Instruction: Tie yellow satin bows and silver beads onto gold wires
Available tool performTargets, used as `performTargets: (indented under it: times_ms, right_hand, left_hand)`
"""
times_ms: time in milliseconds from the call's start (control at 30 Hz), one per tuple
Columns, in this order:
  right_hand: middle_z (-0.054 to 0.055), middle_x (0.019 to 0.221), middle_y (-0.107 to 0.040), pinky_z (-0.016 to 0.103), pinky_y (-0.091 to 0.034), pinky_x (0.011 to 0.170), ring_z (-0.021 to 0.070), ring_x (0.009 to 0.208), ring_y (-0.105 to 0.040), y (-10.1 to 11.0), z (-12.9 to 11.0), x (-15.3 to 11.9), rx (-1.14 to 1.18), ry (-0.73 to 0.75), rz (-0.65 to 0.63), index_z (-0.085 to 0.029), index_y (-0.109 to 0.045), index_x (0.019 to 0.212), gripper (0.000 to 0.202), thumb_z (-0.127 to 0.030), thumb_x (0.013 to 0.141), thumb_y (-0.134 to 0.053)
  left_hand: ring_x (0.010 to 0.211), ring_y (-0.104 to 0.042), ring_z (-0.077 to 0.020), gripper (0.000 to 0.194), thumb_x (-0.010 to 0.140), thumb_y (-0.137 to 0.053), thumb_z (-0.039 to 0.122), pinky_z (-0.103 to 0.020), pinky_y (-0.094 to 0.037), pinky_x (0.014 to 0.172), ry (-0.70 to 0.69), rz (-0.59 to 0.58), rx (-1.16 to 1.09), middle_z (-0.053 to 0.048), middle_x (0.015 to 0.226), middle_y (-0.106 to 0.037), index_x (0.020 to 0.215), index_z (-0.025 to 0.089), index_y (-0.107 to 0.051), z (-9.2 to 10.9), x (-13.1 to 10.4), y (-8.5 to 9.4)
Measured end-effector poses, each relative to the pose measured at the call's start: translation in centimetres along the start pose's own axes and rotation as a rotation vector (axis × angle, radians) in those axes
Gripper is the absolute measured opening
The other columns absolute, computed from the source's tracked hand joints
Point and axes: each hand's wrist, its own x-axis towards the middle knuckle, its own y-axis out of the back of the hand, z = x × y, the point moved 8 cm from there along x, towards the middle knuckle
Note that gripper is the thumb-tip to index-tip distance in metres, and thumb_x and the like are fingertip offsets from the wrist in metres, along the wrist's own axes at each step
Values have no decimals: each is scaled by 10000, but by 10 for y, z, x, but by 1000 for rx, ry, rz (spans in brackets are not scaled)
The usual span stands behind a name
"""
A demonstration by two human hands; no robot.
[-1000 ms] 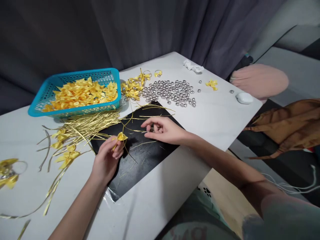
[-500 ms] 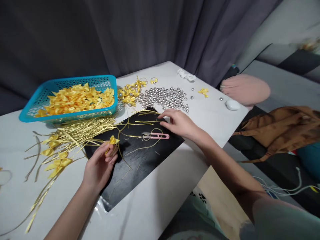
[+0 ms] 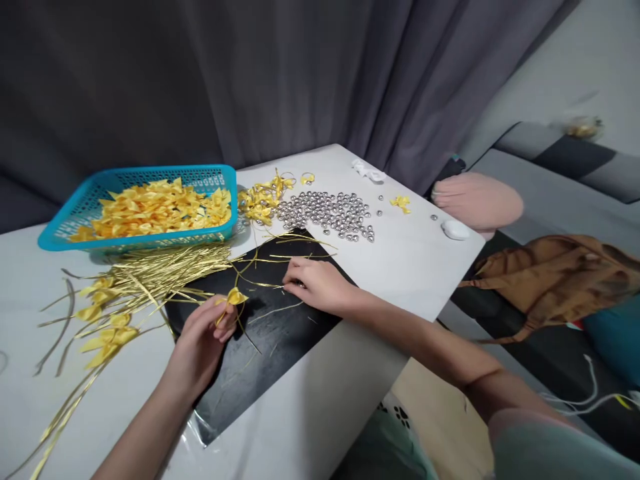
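Observation:
My left hand pinches a small yellow ribbon flower between thumb and fingers, above the left part of a black mat. Thin gold strands hang around the flower. My right hand rests low over the mat with its fingers curled together. It covers the spot where the pink thread snips lay, and what it grips is mostly hidden. A bundle of gold strips lies behind my left hand. More yellow flowers on gold stems lie left of that hand.
A blue basket full of yellow ribbon pieces stands at the back left. Silvery beads and loose yellow flowers are spread behind the mat. A white dish sits near the right edge. Beyond it is a brown bag.
My right hand has moved left and down onto the snips, and its fingers have closed. My left hand still holds the flower, turned slightly. The view has shifted a little.

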Motion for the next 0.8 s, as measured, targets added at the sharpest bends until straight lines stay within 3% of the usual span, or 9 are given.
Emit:
performTargets:
  times_ms: [167, 300, 367, 433, 500, 600, 700, 800]
  right_hand:
    - [76, 1015, -636, 262, -346, 599, 153, 768, -588, -4, -1, -2, 20, 20, 36, -157, -667, 903, 201, -204, 944, -475]
    - [68, 972, -640, 271, -407, 721, 167, 885, -569, 14, -4, -7, 88, 41, 159, -159, -612, 886, 168, -197, 942, -458]
    - [68, 927, -639, 296, -419, 789, 176, 914, -553, 30, -8, -13, 231, 68, 284, -161, -573, 848, 136, -204, 925, -470]
    - [53, 874, -630, 297, -436, 776, 158, 859, -564, 39, -13, -21, 523, 74, 384, -175, -530, 834, 117, -241, 916, -478]
    - [14, 791, -600, 263, -443, 675, 115, 712, -556, 35, -17, -27, 869, 0, 414, -196, -475, 846, 120, -288, 921, -458]
    - [-80, 600, -428, 217, -340, 480, 72, 473, -376, 11, -24, -35, 1209, -180, 414, -222, -405, 841, 153, -349, 915, -446]
    - [-107, 545, -311, 215, -212, 430, 65, 437, -250, -15, -36, -35, 1266, -279, 287, -218, -420, 817, 169, -353, 882, -498]
    - [-92, 560, -352, 216, -217, 457, 70, 474, -281, -26, -39, -33, 1213, -301, 200, -200, -454, 798, 139, -307, 866, -511]
  left_hand:
    - [445, -293, -44, 297, 572, -834, 387, -157, -275, 415, -29, -42, 84, 69, 455, -381, 556, 154, -650, -5, 3, 1]
    - [465, -318, -55, 275, 632, -797, 395, -172, -254, 439, -59, -51, 166, 56, 471, -422, 599, 151, -675, -7, 2, 2]
    - [474, -328, -65, 255, 652, -782, 382, -185, -248, 444, -73, -48, 205, 49, 481, -440, 609, 152, -682, -7, 2, 2]
    - [477, -331, -74, 236, 669, -765, 372, -198, -245, 446, -91, -38, 234, 46, 487, -447, 615, 156, -685, -6, 1, 2]
    - [478, -331, -80, 218, 686, -746, 364, -208, -247, 449, -112, -21, 256, 46, 491, -450, 622, 164, -687, -5, 0, 2]
    - [477, -336, -89, 186, 707, -720, 342, -220, -259, 453, -140, 0, 286, 45, 492, -453, 630, 175, -689, -3, 0, 2]
    - [479, -348, -94, 164, 718, -703, 319, -225, -270, 457, -155, 4, 313, 45, 491, -457, 633, 180, -689, -3, 0, 2]
    - [481, -356, -92, 157, 727, -690, 309, -221, -274, 458, -163, -1, 326, 46, 494, -461, 633, 183, -688, -2, 0, 1]
